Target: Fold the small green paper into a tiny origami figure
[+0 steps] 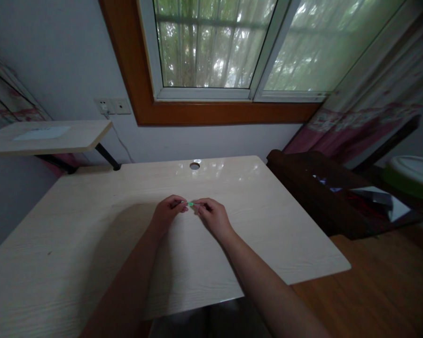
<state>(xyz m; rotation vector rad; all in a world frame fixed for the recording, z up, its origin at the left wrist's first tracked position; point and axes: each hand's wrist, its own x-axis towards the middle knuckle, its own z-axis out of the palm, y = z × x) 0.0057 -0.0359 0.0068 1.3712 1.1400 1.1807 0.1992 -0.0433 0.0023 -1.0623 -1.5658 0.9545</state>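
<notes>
Both hands meet over the middle of a pale wooden desk (91, 234). My left hand (167, 212) and my right hand (213, 215) each pinch one end of a small thin green object (191, 203) held between them just above the desktop. The fingers of both hands are curled closed around it. The object is too small to name; it looks like a short green stick or pen part with a thin dark end towards the left hand.
A round cable hole (194, 165) sits at the desk's far edge. A small raised shelf (45, 136) stands at the left, below a wall socket (112, 106). A dark wooden chair (320, 188) and a green-rimmed bowl (412, 176) are at the right, under a curtained window (232, 47).
</notes>
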